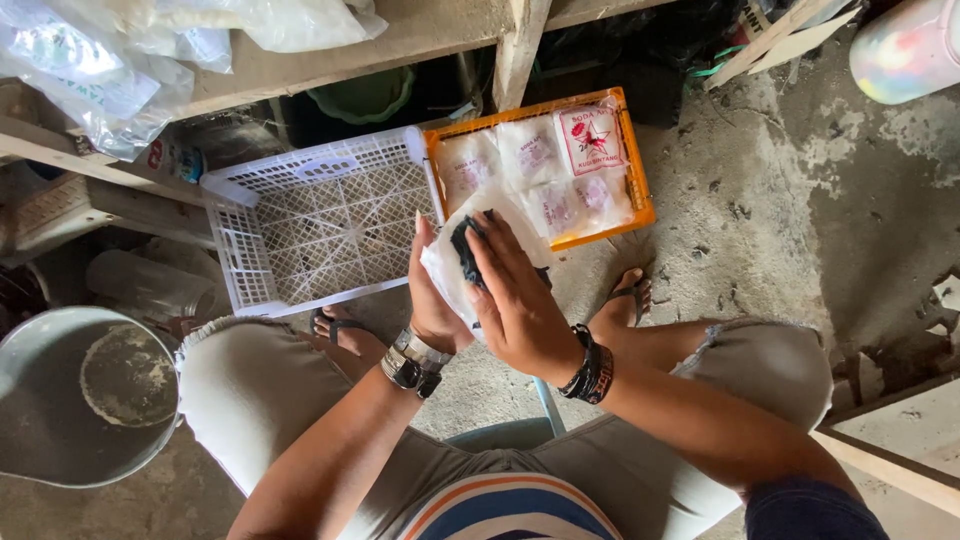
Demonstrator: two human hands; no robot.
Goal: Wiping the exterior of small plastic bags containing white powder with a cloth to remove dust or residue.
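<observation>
white plastic packet [445, 268], soft and flat with a dark patch showing on it, sits between the two hands just above the knees, near the front edge of the baskets. left hand [432, 300] is wrapped around the packet from the left side, fingers upright behind it, a metal wristwatch [413, 362] on the wrist. right hand [518, 300] lies flat across the packet's face, fingers spread and pressed on it, with black bead bracelets [591, 368] at the wrist. so both hands are closed together on the one packet.

beyond the hands, on the far side, stands one orange plastic basket [636, 160] holding small white packets with pink print [588, 140] (i count about six, some overlapping, so the number is not sure). touching its left side is one white lattice plastic basket [320, 215], with nothing visible inside. the held packet covers part of the orange basket's near left corner.

at the near left is one round grey metal bucket [60, 400] with a pale disc inside. clear plastic bags [90, 60] lie on a wooden shelf [330, 55] at the far left. two feet in sandals [630, 292] rest on the rough concrete floor [780, 220], one each side of the hands. a pale rounded container [905, 45] shows at the far right corner.
</observation>
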